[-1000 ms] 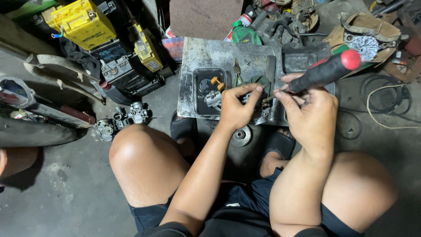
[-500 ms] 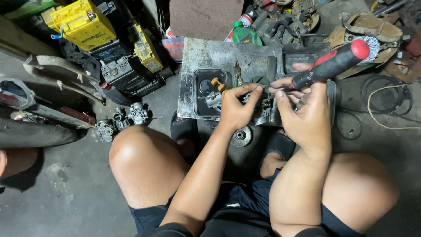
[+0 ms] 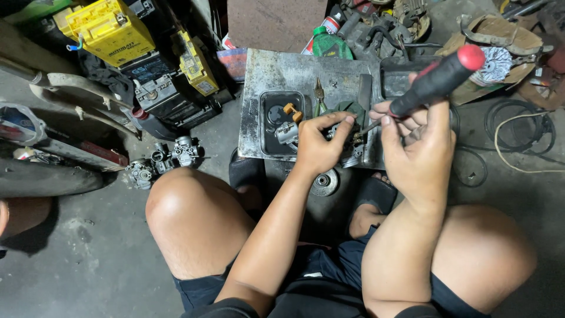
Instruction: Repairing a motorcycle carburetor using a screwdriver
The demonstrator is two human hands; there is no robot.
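Observation:
My left hand grips a small metal carburetor body on a scuffed grey metal tray. My right hand holds a screwdriver with a black handle and red end cap, its shaft angled down to the carburetor beside my left fingertips. A small black dish on the tray holds small parts, one orange, one silver. Pliers lie on the tray just beyond my left hand.
Two more carburetors lie on the concrete floor by my left knee. Yellow and black batteries stand at the back left. A green bottle, engine parts, cables and cardboard crowd the back right. A round bearing lies between my feet.
My right hand has raised and tilted the screwdriver so the handle points further up and right. My left hand has stayed on the carburetor.

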